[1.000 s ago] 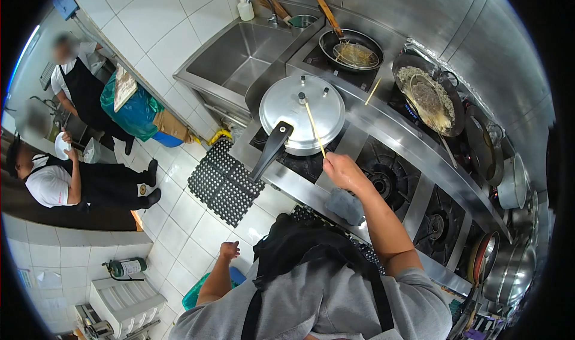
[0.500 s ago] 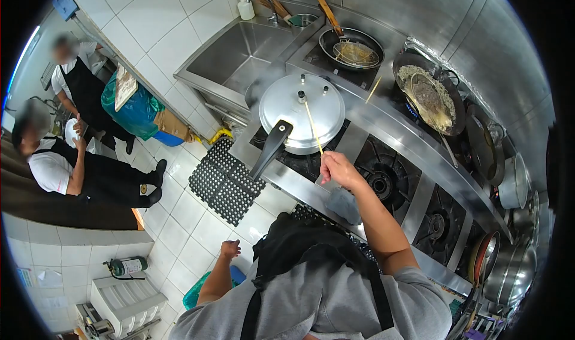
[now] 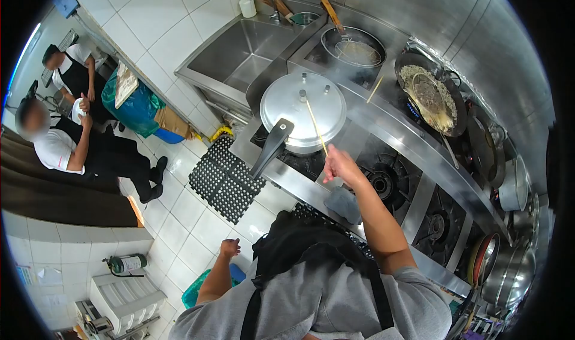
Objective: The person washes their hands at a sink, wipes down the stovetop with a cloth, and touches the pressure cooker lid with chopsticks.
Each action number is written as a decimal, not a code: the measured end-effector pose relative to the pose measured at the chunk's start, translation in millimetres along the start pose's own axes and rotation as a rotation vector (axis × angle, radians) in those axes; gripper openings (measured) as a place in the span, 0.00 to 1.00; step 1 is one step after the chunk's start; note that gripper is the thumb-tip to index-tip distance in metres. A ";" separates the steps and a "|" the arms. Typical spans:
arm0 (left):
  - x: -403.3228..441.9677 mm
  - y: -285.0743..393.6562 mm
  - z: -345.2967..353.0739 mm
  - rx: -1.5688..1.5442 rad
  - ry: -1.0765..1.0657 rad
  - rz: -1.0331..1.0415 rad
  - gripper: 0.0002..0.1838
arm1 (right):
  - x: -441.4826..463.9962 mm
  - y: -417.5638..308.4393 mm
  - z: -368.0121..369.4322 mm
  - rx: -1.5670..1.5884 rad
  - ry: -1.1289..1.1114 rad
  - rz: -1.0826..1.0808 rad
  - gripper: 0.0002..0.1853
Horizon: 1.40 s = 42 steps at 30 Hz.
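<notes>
My right hand (image 3: 341, 165) pinches one end of a thin wooden chopstick (image 3: 315, 124). Its far tip meets the dark valve (image 3: 302, 95) on the lid of a silver pressure cooker (image 3: 281, 106). White vapour blurs the area around that valve. The cooker sits on the stove's near-left burner, its long black handle (image 3: 272, 148) pointing toward me. Low at my side hangs my left hand (image 3: 230, 248), fingers loosely curled, with nothing visible in it. A grey cloth (image 3: 344, 205) lies on the stove's front edge below my right hand.
Behind the cooker a frying pan (image 3: 353, 47) holds a wire skimmer. A wok (image 3: 430, 97) with pale food and a strainer stands over a flame. Another wooden stick (image 3: 375, 89) rests on the stove ledge. Left are a sink (image 3: 233, 55) and two people near a bagged bin (image 3: 129, 103).
My right hand has shifted slightly right and up with the chopstick, whose tip stays at the valve. Haze has spread over valve and frying pan. The two people at left have changed posture.
</notes>
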<state>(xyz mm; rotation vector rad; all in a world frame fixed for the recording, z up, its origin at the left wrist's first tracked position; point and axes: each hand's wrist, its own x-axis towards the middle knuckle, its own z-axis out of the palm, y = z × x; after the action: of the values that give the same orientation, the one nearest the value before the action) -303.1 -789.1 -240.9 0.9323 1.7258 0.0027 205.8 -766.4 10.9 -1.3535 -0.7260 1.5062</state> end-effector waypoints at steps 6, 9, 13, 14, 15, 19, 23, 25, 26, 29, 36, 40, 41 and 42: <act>-1.1 0.1 2.0 -0.010 -0.001 -0.010 0.20 | -28.1 46.3 -21.0 0.261 -0.297 0.169 0.39; 6.9 1.4 4.8 0.000 -0.012 -0.036 0.19 | -54.7 104.0 -22.1 -0.173 -0.426 0.414 0.36; 32.0 12.2 24.8 0.241 -0.106 -0.110 0.18 | -110.5 164.3 -5.3 -0.715 -0.244 0.160 0.29; 36.1 18.5 32.1 0.311 -0.124 -0.053 0.19 | -118.6 164.6 -5.6 -0.705 -0.224 0.172 0.29; 40.8 29.8 40.9 0.337 -0.142 -0.050 0.19 | -128.8 161.1 -2.9 -0.709 -0.188 0.277 0.28; 91.2 65.3 76.5 0.767 -0.389 0.381 0.23 | -163.8 169.6 8.2 -0.693 0.008 0.509 0.24; 152.9 94.0 110.6 0.824 -0.584 0.809 0.15 | -218.2 264.2 5.2 -0.285 0.682 0.559 0.22; 144.4 129.2 123.9 0.778 -0.639 0.583 0.15 | -265.3 375.4 3.2 -0.327 0.985 0.626 0.22; 168.4 127.6 128.5 0.886 -0.686 0.786 0.15 | -288.6 427.7 2.9 -0.338 1.140 0.649 0.22; 160.6 151.1 133.9 1.208 -0.518 0.709 0.23 | -347.5 435.9 62.7 0.106 1.141 0.918 0.19; 96.5 163.4 141.6 1.042 -0.509 0.564 0.20 | -381.7 474.7 154.6 0.432 1.246 0.879 0.19; 81.4 131.3 165.6 1.270 -0.535 0.625 0.23 | -382.9 486.6 171.2 0.414 1.193 0.729 0.16; 77.0 123.4 167.5 1.402 -0.561 0.660 0.25 | -386.1 490.5 173.6 0.396 1.177 0.704 0.16; 62.0 111.4 173.8 1.392 -0.570 0.681 0.29 | -390.0 497.8 175.5 0.434 1.214 0.642 0.14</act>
<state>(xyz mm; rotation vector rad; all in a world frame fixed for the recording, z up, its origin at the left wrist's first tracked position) -101.6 -752.7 -308.3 2.1958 0.6201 -1.0102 -116.4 -1280.0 -240.2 -1.8569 0.8065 0.8753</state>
